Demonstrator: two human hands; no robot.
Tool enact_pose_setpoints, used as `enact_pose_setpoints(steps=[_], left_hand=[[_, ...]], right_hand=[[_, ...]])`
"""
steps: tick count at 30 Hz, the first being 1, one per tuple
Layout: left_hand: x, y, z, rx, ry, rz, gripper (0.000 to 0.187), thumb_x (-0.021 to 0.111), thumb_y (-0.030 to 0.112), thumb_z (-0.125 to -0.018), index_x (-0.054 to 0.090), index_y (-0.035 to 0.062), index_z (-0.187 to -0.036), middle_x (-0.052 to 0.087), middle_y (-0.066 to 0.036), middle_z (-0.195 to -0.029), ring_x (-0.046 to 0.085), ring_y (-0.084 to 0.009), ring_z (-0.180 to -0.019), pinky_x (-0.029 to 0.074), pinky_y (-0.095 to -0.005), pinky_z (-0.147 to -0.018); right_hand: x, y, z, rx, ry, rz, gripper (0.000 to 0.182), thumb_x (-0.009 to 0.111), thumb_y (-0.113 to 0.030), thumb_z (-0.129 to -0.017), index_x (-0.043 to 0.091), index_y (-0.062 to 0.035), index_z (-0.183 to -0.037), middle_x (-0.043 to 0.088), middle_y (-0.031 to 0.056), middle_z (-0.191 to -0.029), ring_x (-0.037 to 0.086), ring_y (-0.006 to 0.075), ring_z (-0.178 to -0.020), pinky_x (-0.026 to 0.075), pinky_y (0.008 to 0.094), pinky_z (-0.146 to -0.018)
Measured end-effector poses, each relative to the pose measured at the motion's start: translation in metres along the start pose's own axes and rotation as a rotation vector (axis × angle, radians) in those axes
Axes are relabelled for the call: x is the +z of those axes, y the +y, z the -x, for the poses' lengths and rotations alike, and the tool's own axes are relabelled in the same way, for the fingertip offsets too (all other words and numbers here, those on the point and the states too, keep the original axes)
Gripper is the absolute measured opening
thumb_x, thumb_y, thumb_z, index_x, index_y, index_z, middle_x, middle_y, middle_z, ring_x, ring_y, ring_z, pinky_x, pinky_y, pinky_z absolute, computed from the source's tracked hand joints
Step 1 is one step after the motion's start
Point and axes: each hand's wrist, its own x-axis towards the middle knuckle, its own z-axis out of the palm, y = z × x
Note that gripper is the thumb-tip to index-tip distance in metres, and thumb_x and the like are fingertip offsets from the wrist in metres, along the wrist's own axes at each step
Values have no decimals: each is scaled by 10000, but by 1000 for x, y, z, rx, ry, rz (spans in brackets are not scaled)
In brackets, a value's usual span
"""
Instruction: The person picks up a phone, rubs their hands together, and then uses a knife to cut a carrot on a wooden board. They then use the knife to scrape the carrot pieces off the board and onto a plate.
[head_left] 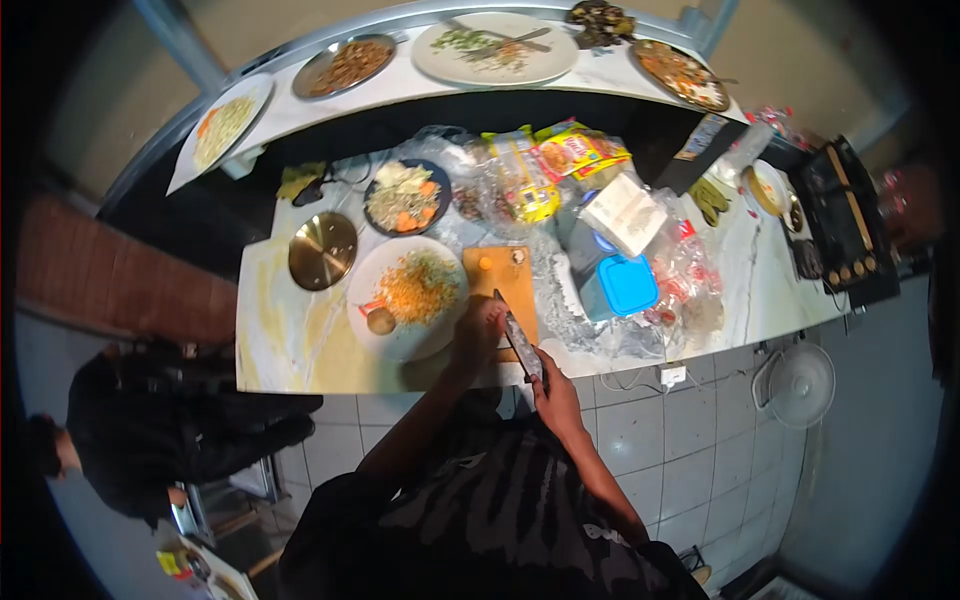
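My right hand (556,400) is closed round the handle of a kitchen knife (518,340), whose blade points up and to the left over a wooden cutting board (484,287). At the board's lower left is my left hand (484,325), fingers curled close to the blade; what they hold, if anything, is hidden. An orange carrot piece (486,264) and a small pale scrap (518,257) lie on the board's far end. Left of the board stands a large white plate (405,348), heaped with finely cut carrot (415,285) and a round brownish piece (381,320).
A dark plate of cut vegetables (403,197) and a shiny metal lid or plate (322,250) stand farther left. Noodle packets (570,152), plastic bags and a blue-lidded container (628,285) crowd the right. Several plates line the raised shelf. Another person (140,435) is at lower left.
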Motion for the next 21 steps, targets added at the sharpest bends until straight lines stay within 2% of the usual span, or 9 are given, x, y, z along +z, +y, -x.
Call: enact_pose_setpoints(steps=[3, 4, 6, 8, 11, 14, 16, 19, 21], left_hand=[[-27, -15, -2, -195, 107, -19, 186, 697, 98, -880, 698, 68, -1063, 714, -136, -965, 714, -265, -858, 568, -381, -773], [-45, -4, -4, -142, 103, -126, 286, 705, 128, -868, 692, 76, -1149, 696, -173, -1135, 687, -292, -1008, 540, -423, -886], [-69, -17, -5, -28, 242, -291, 336, 715, 133, -848, 681, 79, -1178, 671, -179, -1178, 656, -316, -1055, 516, -436, -927], [-96, -26, -4, 100, 371, -462, 387, 725, 137, -828, 670, 82, -1207, 646, -186, -1221, 624, -340, -1101, 492, -448, -969], [-129, -37, 12, -156, 475, -640, 461, 734, 152, -797, 649, 83, -1245, 607, -196, -1243, 571, -376, -1118, 456, -463, -1008], [-142, -59, 7, -212, 324, -693, 469, 735, 172, -794, 647, 74, -1244, 625, -185, -1157, 578, -375, -1043, 479, -456, -968], [-141, -69, 11, -154, 273, -688, 450, 742, 162, -787, 657, 67, -1219, 637, -177, -1164, 585, -371, -1077, 485, -441, -974], [-134, -73, 22, -148, 244, -672, 444, 748, 162, -788, 659, 61, -1211, 637, -174, -1201, 583, -370, -1125, 480, -428, -1000], [-129, -73, 21, -137, 277, -675, 464, 763, 173, -785, 652, 58, -1221, 616, -178, -1242, 573, -368, -1143, 472, -428, -1007]], right_hand=[[10, -4, -17, -161, -128, 10, 510, 578, -97, -945, 475, -121, -1444, 641, 269, -1214, 656, 441, -1037, 517, 485, -879], [19, 0, -26, -274, -110, -31, 514, 577, -93, -941, 474, -112, -1444, 633, 266, -1238, 636, 445, -1087, 509, 477, -919], [24, -5, -37, -296, -197, -178, 559, 581, -81, -925, 450, -84, -1468, 575, 269, -1354, 551, 443, -1259, 463, 449, -1045], [31, 9, -48, -423, -151, -180, 594, 594, -49, -920, 423, -86, -1488, 586, 253, -1349, 575, 402, -1254, 479, 427, -1018], [25, 29, -41, -502, -95, -240, 656, 604, -2, -917, 374, -78, -1526, 572, 222, -1376, 551, 335, -1310, 472, 418, -1025], [5, 46, -36, -534, -71, -267, 675, 593, 22, -920, 358, -88, -1543, 610, 195, -1328, 668, 279, -1096, 547, 381, -872], [-5, 71, -24, -103, -200, -419, 664, 606, 43, -905, 392, -52, -1526, 620, 142, -1303, 667, 164, -900, 544, 299, -730], [-12, 98, -17, -65, -190, -563, 687, 620, 90, -888, 413, -64, -1525, 653, 105, -1241, 612, 68, -708, 474, 232, -564], [-24, 112, -14, -57, -228, -548, 665, 641, 55, -909, 428, -83, -1524, 662, 127, -1245, 625, 84, -717, 514, 244, -579]])
